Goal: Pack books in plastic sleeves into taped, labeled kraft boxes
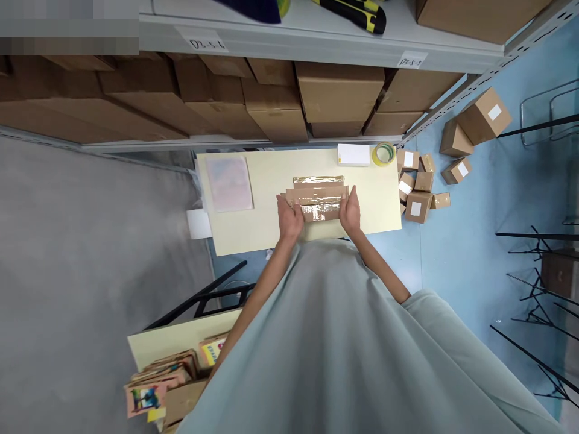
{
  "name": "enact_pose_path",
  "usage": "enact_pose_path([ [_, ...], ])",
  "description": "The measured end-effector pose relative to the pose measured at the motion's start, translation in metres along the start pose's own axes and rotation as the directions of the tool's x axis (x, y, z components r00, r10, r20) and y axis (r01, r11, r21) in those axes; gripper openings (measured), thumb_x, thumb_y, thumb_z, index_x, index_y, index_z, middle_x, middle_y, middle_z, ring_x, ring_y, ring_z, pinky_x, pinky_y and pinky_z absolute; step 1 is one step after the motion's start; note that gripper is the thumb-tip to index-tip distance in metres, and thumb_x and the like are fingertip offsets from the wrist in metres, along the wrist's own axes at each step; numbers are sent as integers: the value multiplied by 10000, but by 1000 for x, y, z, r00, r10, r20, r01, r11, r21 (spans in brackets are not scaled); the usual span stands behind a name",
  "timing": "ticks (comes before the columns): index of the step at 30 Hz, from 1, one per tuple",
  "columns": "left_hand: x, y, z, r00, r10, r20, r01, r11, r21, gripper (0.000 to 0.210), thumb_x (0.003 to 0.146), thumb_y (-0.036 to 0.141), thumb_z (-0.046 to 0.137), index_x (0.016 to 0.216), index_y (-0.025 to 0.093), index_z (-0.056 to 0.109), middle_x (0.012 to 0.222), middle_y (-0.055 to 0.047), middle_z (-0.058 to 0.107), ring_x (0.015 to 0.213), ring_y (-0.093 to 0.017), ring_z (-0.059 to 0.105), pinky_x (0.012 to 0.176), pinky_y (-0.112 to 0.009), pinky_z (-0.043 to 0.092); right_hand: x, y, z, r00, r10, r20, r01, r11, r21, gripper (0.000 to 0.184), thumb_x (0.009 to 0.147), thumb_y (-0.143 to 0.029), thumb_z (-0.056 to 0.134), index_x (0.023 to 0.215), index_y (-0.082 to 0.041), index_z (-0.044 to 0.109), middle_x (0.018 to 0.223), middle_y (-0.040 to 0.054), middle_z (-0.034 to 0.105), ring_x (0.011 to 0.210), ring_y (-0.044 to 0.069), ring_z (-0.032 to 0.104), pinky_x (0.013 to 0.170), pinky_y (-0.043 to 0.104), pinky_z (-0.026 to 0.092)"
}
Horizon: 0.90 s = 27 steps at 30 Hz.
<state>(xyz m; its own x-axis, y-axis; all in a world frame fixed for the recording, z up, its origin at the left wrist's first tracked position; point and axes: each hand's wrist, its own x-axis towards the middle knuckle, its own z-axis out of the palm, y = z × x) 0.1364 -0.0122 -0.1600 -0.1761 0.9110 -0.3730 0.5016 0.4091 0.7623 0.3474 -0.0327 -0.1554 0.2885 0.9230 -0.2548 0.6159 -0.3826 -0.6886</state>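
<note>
In the head view a flat brown cardboard box, with shiny strips of clear tape along it, is held over the pale yellow table. My left hand grips its left end, thumb on top. Around the right end is my right hand, fingers along the side and thumb near the top. Both undersides of the grip are hidden. Behind the box lie a small white box and a roll of yellowish tape. A pinkish-white sheet or pad rests on the table's left part.
A metal shelf packed with cardboard boxes overhangs the table's far edge. Small taped cartons are piled on the blue floor at right. At lower left, a second table bears stacked flat packages. Black metal legs stand nearby.
</note>
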Motion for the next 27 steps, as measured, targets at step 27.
enact_pose_path([
  [27,5,9,8,998,-58,8,58,998,36,863,969,719,646,1596,154,464,1569,-213,636,1495,-359,591,1291,-527,443,-3,-18,15,999,20,-35,-26,980,-198,945,1109,-735,326,1723,-25,214,1720,327,420,1614,389,451,1291,579,420],
])
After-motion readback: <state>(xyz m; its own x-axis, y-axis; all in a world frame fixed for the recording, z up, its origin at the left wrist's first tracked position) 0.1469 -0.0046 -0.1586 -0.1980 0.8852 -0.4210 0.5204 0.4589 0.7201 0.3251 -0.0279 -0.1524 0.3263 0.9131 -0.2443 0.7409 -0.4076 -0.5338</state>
